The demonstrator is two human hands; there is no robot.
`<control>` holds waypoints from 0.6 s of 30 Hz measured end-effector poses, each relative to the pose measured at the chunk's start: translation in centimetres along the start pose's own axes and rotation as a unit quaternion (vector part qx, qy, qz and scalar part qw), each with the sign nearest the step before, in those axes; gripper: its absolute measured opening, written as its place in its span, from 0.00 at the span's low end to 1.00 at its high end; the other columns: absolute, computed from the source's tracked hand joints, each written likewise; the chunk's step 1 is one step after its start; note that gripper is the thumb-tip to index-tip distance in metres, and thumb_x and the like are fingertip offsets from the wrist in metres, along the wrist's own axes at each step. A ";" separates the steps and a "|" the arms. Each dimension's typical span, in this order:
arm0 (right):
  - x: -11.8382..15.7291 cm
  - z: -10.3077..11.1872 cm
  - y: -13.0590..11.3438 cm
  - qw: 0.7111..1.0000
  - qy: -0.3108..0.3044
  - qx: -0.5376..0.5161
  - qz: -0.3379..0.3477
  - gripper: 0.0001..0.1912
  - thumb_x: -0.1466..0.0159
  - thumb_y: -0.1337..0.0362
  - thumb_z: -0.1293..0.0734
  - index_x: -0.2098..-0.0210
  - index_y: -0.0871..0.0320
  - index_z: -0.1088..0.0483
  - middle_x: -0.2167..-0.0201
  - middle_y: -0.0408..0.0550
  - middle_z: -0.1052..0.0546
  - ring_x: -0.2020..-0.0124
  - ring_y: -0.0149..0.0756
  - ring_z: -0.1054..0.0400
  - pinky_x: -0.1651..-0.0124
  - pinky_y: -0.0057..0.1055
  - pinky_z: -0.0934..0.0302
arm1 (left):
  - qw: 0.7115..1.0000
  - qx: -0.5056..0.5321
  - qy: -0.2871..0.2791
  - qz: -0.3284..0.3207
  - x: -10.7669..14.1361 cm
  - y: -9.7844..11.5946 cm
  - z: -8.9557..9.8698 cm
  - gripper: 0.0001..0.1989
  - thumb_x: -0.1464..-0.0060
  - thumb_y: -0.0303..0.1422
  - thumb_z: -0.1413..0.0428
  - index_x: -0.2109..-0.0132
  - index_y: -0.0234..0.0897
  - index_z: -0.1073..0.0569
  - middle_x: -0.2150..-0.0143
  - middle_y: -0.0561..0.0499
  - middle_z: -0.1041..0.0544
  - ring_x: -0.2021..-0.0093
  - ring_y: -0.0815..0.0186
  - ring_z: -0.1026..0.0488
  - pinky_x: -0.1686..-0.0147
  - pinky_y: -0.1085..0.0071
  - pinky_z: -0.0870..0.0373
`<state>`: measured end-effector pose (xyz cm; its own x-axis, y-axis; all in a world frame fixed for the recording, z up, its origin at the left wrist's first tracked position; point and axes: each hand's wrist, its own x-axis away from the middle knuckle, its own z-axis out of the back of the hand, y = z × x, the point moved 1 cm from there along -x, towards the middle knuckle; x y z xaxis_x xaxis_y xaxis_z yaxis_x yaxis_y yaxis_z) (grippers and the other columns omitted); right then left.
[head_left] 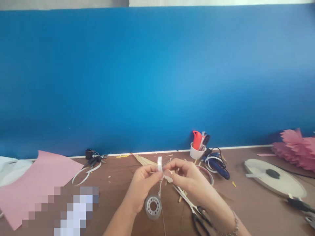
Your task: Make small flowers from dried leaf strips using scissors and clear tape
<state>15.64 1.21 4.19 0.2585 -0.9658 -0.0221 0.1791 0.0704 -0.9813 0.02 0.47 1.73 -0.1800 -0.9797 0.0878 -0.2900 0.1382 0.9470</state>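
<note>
Both hands meet at the middle of the table, fingertips almost together. My left hand (145,183) is closed in a pinch on a shiny white strip (159,164), which curls up above the thumb. Facing it, my right hand (188,173) is also closed, pinching a small pale piece (168,178) next to the strip; whether the two are joined I cannot tell. A thin string (162,213) hangs below the fingers. Beside my left wrist lies a roll of clear tape (153,207). Scissors (193,205) with black handles rest under my right forearm, blades apart.
Behind the hands lie straw-coloured strips (144,160). A white cup (197,152) of tools stands by a blue glue gun (219,167). Right are a pale oval disc (275,178) and pink paper ruffles (297,147); left, a pink sheet (46,173) and black-handled scissors (94,160).
</note>
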 end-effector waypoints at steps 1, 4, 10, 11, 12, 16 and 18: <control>0.1 0.1 -0.2 1.000 0.003 0.025 0.016 0.09 0.45 0.59 0.30 0.73 0.58 0.28 0.74 0.44 0.27 0.74 0.31 0.39 0.72 0.28 0.47 | 1.000 -0.003 -0.011 0.005 0.0 -0.1 0.1 0.10 0.56 0.36 0.36 0.74 0.34 0.26 0.75 0.52 0.25 0.71 0.68 0.32 0.64 0.72 0.39; 0.3 0.4 -0.5 0.998 -0.001 0.058 0.039 0.10 0.43 0.60 0.32 0.77 0.58 0.29 0.75 0.43 0.28 0.75 0.30 0.40 0.71 0.28 0.47 | 0.998 0.014 -0.057 0.014 -0.1 -0.5 0.4 0.11 0.54 0.36 0.36 0.74 0.33 0.26 0.74 0.51 0.26 0.69 0.68 0.33 0.63 0.71 0.40; 0.6 0.5 -0.5 0.988 -0.110 -0.100 -0.032 0.14 0.47 0.55 0.28 0.76 0.60 0.29 0.78 0.44 0.26 0.75 0.33 0.33 0.69 0.30 0.42 | 0.963 0.160 -0.173 0.133 -0.2 -1.9 0.1 0.13 0.63 0.35 0.32 0.74 0.31 0.25 0.79 0.53 0.33 0.77 0.72 0.39 0.70 0.72 0.45; 0.6 0.5 -0.4 0.984 -0.120 -0.120 -0.050 0.15 0.48 0.55 0.27 0.76 0.60 0.29 0.80 0.44 0.26 0.76 0.34 0.33 0.70 0.30 0.42 | 0.952 0.179 -0.197 0.151 -0.2 -2.1 -0.1 0.13 0.64 0.34 0.32 0.74 0.31 0.26 0.80 0.54 0.34 0.77 0.72 0.40 0.69 0.71 0.44; 0.6 0.4 -0.3 0.980 -0.128 -0.137 -0.064 0.15 0.49 0.54 0.27 0.77 0.61 0.29 0.81 0.44 0.26 0.77 0.34 0.33 0.71 0.31 0.41 | 0.942 0.195 -0.219 0.166 -0.2 -2.3 -0.1 0.13 0.64 0.33 0.32 0.74 0.31 0.26 0.80 0.54 0.34 0.77 0.72 0.39 0.68 0.70 0.43; 0.5 0.1 0.1 0.965 -0.146 -0.190 -0.102 0.19 0.46 0.51 0.29 0.80 0.63 0.29 0.82 0.43 0.29 0.80 0.30 0.34 0.73 0.29 0.42 | 0.922 0.223 -0.263 0.175 -0.1 -2.6 -0.1 0.12 0.63 0.31 0.32 0.70 0.31 0.26 0.79 0.55 0.34 0.77 0.72 0.39 0.65 0.68 0.42; 0.4 -0.1 0.0 0.962 -0.151 -0.200 -0.111 0.21 0.46 0.50 0.30 0.81 0.62 0.30 0.82 0.43 0.29 0.80 0.30 0.35 0.73 0.28 0.43 | 0.920 0.224 -0.273 0.171 -0.2 -2.7 0.0 0.12 0.62 0.30 0.32 0.69 0.31 0.26 0.79 0.54 0.33 0.77 0.72 0.39 0.65 0.68 0.43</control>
<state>15.64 0.76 4.14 0.5300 -0.8254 0.1943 -0.1022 -0.2897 -0.9517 0.81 0.27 -0.84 -0.7421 -0.6662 0.0738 -0.4644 0.5903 0.6602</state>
